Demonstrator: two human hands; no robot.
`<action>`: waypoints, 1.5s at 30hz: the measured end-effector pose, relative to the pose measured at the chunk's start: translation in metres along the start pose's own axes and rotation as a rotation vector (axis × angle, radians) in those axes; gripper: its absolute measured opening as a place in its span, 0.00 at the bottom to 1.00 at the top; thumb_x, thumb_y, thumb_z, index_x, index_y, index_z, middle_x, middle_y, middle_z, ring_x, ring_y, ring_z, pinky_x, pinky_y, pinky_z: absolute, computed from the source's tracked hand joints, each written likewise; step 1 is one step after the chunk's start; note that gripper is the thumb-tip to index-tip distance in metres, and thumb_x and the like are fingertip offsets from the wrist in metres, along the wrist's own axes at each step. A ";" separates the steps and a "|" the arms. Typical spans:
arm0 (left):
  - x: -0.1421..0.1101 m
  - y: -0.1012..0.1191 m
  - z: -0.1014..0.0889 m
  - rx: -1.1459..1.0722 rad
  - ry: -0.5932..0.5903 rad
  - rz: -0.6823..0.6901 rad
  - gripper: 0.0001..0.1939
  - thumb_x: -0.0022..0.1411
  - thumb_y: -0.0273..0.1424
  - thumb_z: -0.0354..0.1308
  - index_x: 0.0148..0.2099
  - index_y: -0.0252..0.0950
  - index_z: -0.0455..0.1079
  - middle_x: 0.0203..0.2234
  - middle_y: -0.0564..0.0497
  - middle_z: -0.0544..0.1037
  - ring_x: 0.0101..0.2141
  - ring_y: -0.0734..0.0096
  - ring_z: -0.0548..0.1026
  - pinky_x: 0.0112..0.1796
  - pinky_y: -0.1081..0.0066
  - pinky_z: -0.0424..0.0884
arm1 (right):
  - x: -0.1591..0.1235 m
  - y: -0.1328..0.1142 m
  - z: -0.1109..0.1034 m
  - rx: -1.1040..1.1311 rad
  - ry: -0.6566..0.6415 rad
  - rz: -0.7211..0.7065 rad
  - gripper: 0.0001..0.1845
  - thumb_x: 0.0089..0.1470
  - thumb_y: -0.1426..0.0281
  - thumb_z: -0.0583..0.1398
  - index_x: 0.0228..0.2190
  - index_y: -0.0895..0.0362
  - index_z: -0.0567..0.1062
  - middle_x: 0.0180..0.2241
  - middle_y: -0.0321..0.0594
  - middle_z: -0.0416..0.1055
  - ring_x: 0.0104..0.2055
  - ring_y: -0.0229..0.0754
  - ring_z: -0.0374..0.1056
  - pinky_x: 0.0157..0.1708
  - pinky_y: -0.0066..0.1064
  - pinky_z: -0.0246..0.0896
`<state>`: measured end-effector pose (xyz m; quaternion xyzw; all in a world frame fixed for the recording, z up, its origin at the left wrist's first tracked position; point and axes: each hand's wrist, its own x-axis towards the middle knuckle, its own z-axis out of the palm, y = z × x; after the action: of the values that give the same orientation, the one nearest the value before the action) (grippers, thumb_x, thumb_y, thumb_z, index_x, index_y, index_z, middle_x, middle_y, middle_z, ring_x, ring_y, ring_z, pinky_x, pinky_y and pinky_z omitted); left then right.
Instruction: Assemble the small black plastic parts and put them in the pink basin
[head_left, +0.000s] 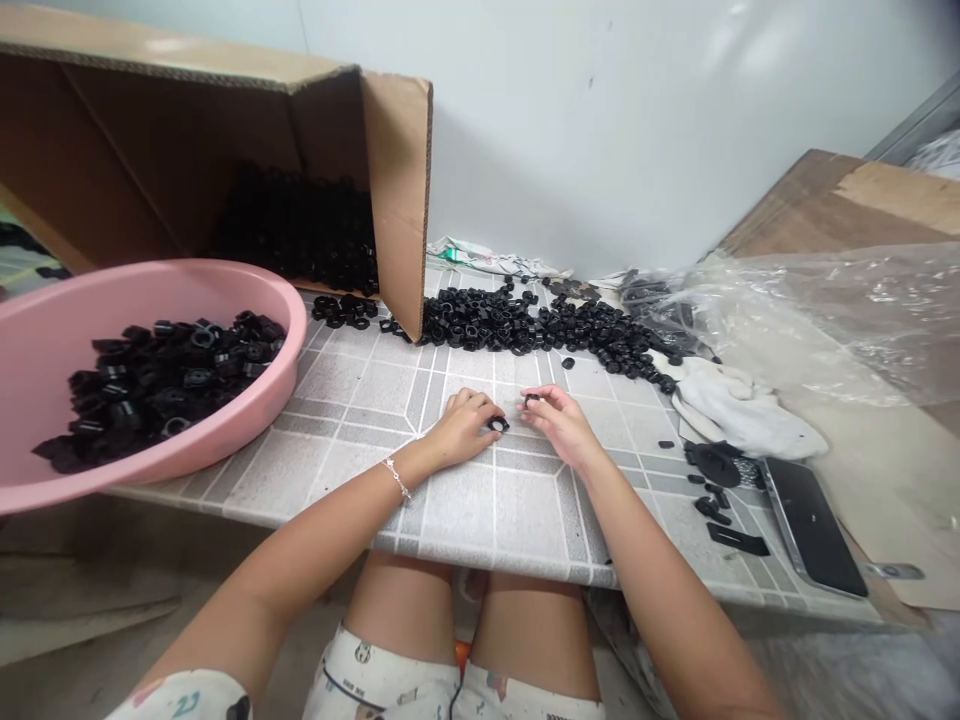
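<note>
Near the table's [457, 500] edge, the person wears pale shorts [390, 680] with small printed figures and dark lettering, a dark cord down their front. A matching pale sleeve [187, 697] shows a teal mark; a thin, beaded-looking bracelet [397, 479] circles the left wrist.

Smooth pale wall panel [585, 130], bearing soft glare at upper right, behind my table [457, 510], whose top carries a gray-and-white plaid covering; dim floor [135, 590] below the table's edge at left.

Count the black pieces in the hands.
2: a black ring in the left hand, a small black piece in the right hand. Fingers may hide more.
</note>
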<state>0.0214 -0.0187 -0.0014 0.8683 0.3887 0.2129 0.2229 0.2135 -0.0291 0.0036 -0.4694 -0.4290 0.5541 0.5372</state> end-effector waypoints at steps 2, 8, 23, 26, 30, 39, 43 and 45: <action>0.000 -0.002 0.000 0.029 0.008 0.004 0.13 0.61 0.33 0.56 0.48 0.40 0.70 0.43 0.47 0.71 0.48 0.56 0.62 0.51 0.57 0.59 | 0.001 0.004 -0.003 0.028 0.025 -0.003 0.23 0.33 0.64 0.70 0.28 0.53 0.63 0.32 0.32 0.71 0.30 0.35 0.69 0.34 0.31 0.64; 0.000 -0.005 0.000 -0.046 0.070 -0.050 0.22 0.60 0.30 0.56 0.57 0.39 0.63 0.43 0.47 0.73 0.49 0.57 0.63 0.50 0.58 0.60 | 0.003 0.012 -0.009 -0.207 -0.080 0.004 0.23 0.38 0.59 0.68 0.32 0.53 0.63 0.24 0.26 0.63 0.20 0.30 0.57 0.21 0.25 0.53; 0.001 0.002 -0.001 -0.024 0.013 -0.023 0.14 0.61 0.33 0.56 0.49 0.39 0.68 0.41 0.47 0.73 0.47 0.57 0.65 0.49 0.59 0.60 | -0.004 0.024 0.000 -0.726 -0.255 -0.391 0.12 0.53 0.65 0.60 0.40 0.53 0.74 0.35 0.38 0.64 0.29 0.37 0.61 0.34 0.34 0.61; 0.001 0.000 -0.001 -0.017 0.014 0.000 0.14 0.61 0.34 0.55 0.50 0.39 0.68 0.41 0.47 0.73 0.47 0.57 0.65 0.49 0.59 0.60 | -0.006 0.020 -0.003 -0.701 -0.286 -0.344 0.13 0.53 0.64 0.60 0.41 0.53 0.75 0.35 0.38 0.65 0.28 0.37 0.62 0.33 0.34 0.62; 0.001 0.001 -0.002 -0.035 0.005 0.012 0.15 0.61 0.34 0.55 0.50 0.39 0.67 0.41 0.47 0.73 0.46 0.57 0.65 0.49 0.59 0.60 | -0.006 0.018 -0.006 -0.668 -0.261 -0.306 0.13 0.53 0.64 0.59 0.40 0.52 0.76 0.36 0.39 0.69 0.30 0.38 0.64 0.33 0.34 0.63; 0.003 -0.004 0.000 -0.062 0.018 0.003 0.14 0.61 0.35 0.56 0.49 0.39 0.68 0.40 0.47 0.73 0.46 0.58 0.65 0.48 0.60 0.61 | -0.007 0.022 -0.001 -0.724 -0.266 -0.386 0.11 0.53 0.67 0.60 0.40 0.51 0.74 0.39 0.39 0.71 0.36 0.42 0.67 0.41 0.38 0.64; 0.004 -0.005 0.000 -0.047 0.010 0.001 0.10 0.61 0.34 0.57 0.44 0.38 0.70 0.38 0.47 0.72 0.45 0.58 0.65 0.48 0.61 0.61 | -0.010 0.018 0.000 -0.747 -0.297 -0.432 0.11 0.55 0.69 0.58 0.41 0.51 0.75 0.39 0.41 0.69 0.36 0.42 0.67 0.39 0.38 0.65; 0.004 -0.006 0.000 -0.043 0.012 0.005 0.10 0.60 0.34 0.57 0.44 0.37 0.70 0.38 0.47 0.72 0.45 0.58 0.65 0.47 0.61 0.62 | -0.011 0.017 0.002 -0.748 -0.308 -0.442 0.12 0.55 0.70 0.57 0.42 0.50 0.75 0.39 0.41 0.68 0.38 0.43 0.67 0.40 0.38 0.66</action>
<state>0.0198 -0.0120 -0.0037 0.8629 0.3833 0.2270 0.2388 0.2082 -0.0413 -0.0118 -0.4407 -0.7641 0.2967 0.3660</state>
